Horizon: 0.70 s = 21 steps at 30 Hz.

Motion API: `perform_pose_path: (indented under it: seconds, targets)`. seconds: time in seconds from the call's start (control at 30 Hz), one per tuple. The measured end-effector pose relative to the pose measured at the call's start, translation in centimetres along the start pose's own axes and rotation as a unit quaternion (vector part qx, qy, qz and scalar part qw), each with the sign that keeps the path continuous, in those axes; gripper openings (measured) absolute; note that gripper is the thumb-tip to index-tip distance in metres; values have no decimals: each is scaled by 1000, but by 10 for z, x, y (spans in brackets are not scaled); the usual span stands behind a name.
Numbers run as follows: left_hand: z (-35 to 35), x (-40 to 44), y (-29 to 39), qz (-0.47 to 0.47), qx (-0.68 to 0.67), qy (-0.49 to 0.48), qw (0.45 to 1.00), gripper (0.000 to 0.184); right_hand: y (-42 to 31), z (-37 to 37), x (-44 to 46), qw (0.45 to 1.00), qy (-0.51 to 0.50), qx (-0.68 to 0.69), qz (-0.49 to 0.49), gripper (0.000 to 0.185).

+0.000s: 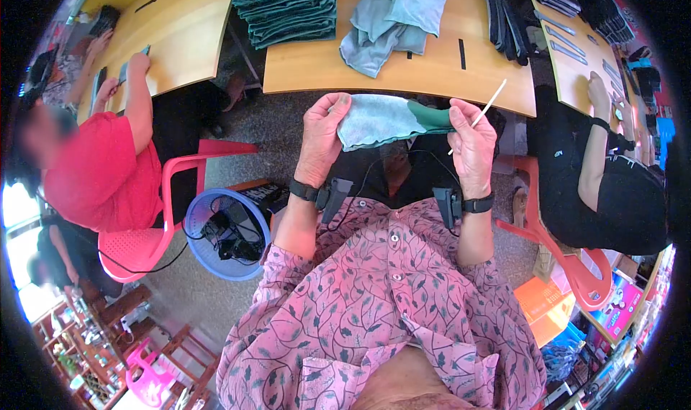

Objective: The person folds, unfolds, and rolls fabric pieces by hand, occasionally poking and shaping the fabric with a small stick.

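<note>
Head camera view: a two-tone fabric piece, pale grey-blue with a fuzzy face and a smooth dark-green end (381, 122), is stretched between both hands in front of the person, just off the near edge of a light wood-coloured desk (302, 72). The left hand (324, 133) pinches its pale end, thumb on top; the right hand (471, 137) grips the green end between thumb and fingers and also carries a slender, pale, straight stick (493, 98), which slants across that hand. Whether the stick is wood or plastic, I cannot tell.

The fabric piece looks light, soft and limp, with wavy lower edges that suggest more than one layer. It should neither break nor slip readily, but would likely sag if held from one end; the two end corners seem the best holds. The stick seems light and fairly stiff, best held along its shaft.

On the desk lie a tall, squared stack of dark-green folded cloth (286, 11), a loose heap of pale grey-green pieces (392, 25) with crumpled edges, and long, narrow dark cloth strips (506, 21).
</note>
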<state>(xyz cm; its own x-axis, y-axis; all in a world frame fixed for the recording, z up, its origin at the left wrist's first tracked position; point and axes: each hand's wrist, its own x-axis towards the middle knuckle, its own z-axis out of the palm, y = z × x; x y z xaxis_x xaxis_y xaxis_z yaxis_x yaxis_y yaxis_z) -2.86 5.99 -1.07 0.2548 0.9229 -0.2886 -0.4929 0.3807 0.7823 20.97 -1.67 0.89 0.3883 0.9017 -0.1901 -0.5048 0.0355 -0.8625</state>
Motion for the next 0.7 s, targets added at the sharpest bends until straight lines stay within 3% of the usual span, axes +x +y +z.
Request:
perform_pose_path:
  seconds: [0.23, 0.3, 0.33, 0.4, 0.43, 0.47, 0.5, 0.57, 0.67, 0.7]
  targets:
    - [6, -8, 2, 6, -34, -28, 999, 17, 4, 0, -4, 998, 12, -52, 19, 19]
    - [9, -10, 5, 9, -14, -30, 999, 15, 11, -3, -5, 972, 0, -233, 0, 23]
    - [10, -12, 6, 9, 6, -33, 999, 14, 13, -2, -7, 973, -5, -232, -1, 23]
    - [12, -15, 8, 16, 92, -78, 992, 12, 12, 2, -9, 928, -18, -369, -45, 30]
    - [14, -17, 10, -8, 101, -101, 990, 12, 10, 6, -12, 940, -52, -336, -29, 41]
    - [17, -19, 9, -34, 109, -124, 986, 12, 7, 12, -15, 940, -53, -335, -29, 41]
    - [20, -18, 5, 9, 156, -156, 975, 12, 1, 23, -19, 942, -125, -311, -20, 46]
    - [22, -19, 3, -45, 167, -177, 969, 13, -1, 33, -21, 923, -253, -289, 6, 60]
    - [18, -17, -4, -40, 163, -176, 970, 15, 19, 31, -17, 912, -282, -298, -1, 33]
    - [17, -16, -5, -33, 149, -166, 974, 17, 19, 31, -15, 911, -284, -298, -1, 33]
